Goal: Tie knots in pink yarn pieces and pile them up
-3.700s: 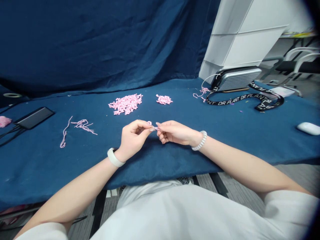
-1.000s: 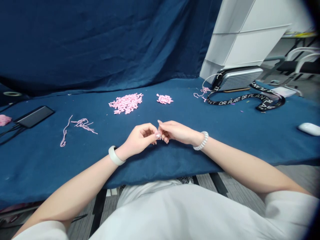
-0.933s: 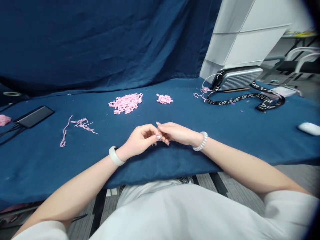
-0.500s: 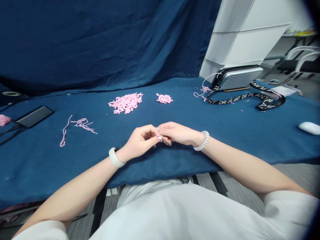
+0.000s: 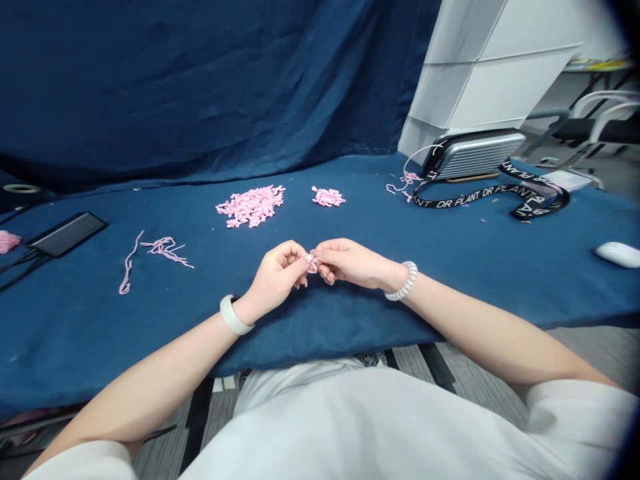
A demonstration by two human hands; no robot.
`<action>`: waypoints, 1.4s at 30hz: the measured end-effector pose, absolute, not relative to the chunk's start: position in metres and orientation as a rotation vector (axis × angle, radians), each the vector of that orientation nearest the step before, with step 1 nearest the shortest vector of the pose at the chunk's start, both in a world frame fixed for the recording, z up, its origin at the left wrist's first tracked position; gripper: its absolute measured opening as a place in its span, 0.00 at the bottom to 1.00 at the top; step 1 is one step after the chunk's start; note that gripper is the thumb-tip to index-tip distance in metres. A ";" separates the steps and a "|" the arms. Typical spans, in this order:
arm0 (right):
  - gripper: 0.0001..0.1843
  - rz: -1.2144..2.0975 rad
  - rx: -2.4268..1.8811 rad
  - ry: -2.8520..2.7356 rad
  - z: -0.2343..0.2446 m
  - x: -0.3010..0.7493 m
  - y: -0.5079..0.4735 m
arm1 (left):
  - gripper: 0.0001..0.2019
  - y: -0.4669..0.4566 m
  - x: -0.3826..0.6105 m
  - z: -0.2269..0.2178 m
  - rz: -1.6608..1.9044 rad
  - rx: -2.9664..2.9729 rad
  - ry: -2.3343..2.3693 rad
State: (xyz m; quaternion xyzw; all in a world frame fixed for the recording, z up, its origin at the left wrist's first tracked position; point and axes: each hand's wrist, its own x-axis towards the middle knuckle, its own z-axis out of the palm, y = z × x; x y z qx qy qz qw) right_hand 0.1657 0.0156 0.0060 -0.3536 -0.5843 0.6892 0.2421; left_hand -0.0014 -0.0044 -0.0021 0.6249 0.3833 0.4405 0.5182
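Observation:
My left hand (image 5: 280,270) and my right hand (image 5: 350,261) meet fingertip to fingertip just above the front half of the blue-covered table. Between the pinched fingers shows a bit of pink yarn (image 5: 313,267), a small loop mostly covered by the fingertips. Both hands are closed on it. Beyond them lie a large heap of short pink knotted yarn pieces (image 5: 251,206) and a smaller heap of the same pieces (image 5: 328,197). Left of my hands are a loose bunch of pink yarn strands (image 5: 167,250) and a single folded strand (image 5: 130,263).
A black power bank (image 5: 67,233) with cables and a pink yarn ball (image 5: 8,241) lie at far left. To the right are a silver ribbed case (image 5: 480,155), a black lettered strap (image 5: 463,199), tangled pink yarn (image 5: 409,179) and a white mouse (image 5: 619,254).
Both hands have risen slightly and shifted a little left. The fingertips have drawn slightly apart, so the pink yarn shows between them. The heaps and strands have not moved.

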 end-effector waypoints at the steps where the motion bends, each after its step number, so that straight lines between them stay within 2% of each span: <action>1: 0.20 1.858 -0.973 -1.607 0.007 0.166 0.015 | 0.10 -0.004 -0.001 -0.003 1.060 1.465 0.919; 4: 0.19 1.627 -1.061 -1.750 0.010 0.167 0.013 | 0.09 -0.004 0.000 -0.003 1.064 1.336 0.942; 10: 0.17 0.836 -1.127 -2.076 0.010 0.169 0.008 | 0.09 -0.004 0.002 -0.003 1.057 1.202 1.018; 20: 0.14 -0.346 -0.587 -2.350 0.002 0.173 0.013 | 0.07 -0.007 0.003 0.000 1.071 1.019 0.939; 24: 0.10 -0.602 -0.453 -2.328 0.003 0.177 0.015 | 0.07 -0.007 0.005 -0.002 1.123 1.031 0.935; 29: 0.15 -0.478 -0.577 -2.505 0.003 0.182 0.014 | 0.10 -0.004 0.003 -0.006 1.196 1.168 0.952; 33: 0.19 -0.069 -0.676 -2.508 0.007 0.183 0.010 | 0.11 -0.003 -0.001 -0.006 1.216 1.301 0.955; 38: 0.19 0.474 -0.811 -2.235 0.016 0.183 0.008 | 0.10 -0.004 -0.003 -0.003 1.205 1.458 0.937; 42: 0.19 0.786 -0.902 -2.191 0.022 0.183 0.009 | 0.10 -0.005 -0.004 -0.002 1.173 1.541 0.951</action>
